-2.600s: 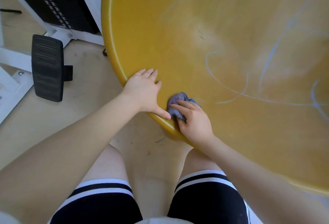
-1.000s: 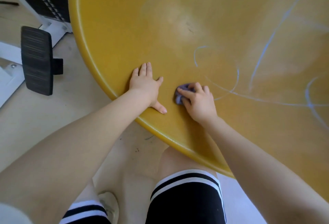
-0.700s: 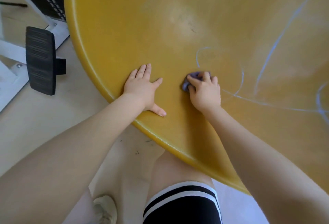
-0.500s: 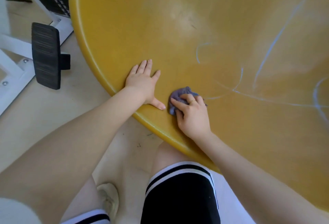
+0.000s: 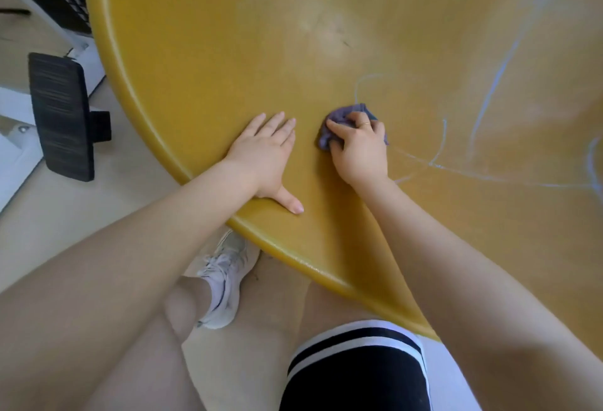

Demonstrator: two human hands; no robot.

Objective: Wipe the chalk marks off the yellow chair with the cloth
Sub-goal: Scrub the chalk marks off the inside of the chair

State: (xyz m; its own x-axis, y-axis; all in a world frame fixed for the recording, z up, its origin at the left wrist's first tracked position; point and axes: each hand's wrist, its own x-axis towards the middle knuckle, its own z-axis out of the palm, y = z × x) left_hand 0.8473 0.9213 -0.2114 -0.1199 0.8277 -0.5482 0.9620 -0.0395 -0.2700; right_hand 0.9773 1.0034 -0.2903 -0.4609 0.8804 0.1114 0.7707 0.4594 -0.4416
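Bunched under curled fingers, the purple cloth point(image 5: 339, 123) is gripped by the right hand point(image 5: 360, 149) and pressed onto the seat of the yellow chair point(image 5: 228, 51). A thin ring is worn on one finger of that hand. The left hand point(image 5: 264, 157) is laid flat beside it with fingers straight and thumb spread toward the rim, holding nothing; the chair is judged to be steadied by it.

In the head view, the nearest chalk marks point(image 5: 437, 152) are seen just to the right of the cloth hand: a pale curved line rising above the cloth, and a long stroke running rightward across the seat toward the frame edge, crossed by a steep line higher up. The remaining marks therefore lie to the right and beyond the grip, on the right hand's side, so the wiping is judged to be far from done. A white shoe point(image 5: 225, 280) and a black ribbed pad point(image 5: 60, 115) are seen on the floor.
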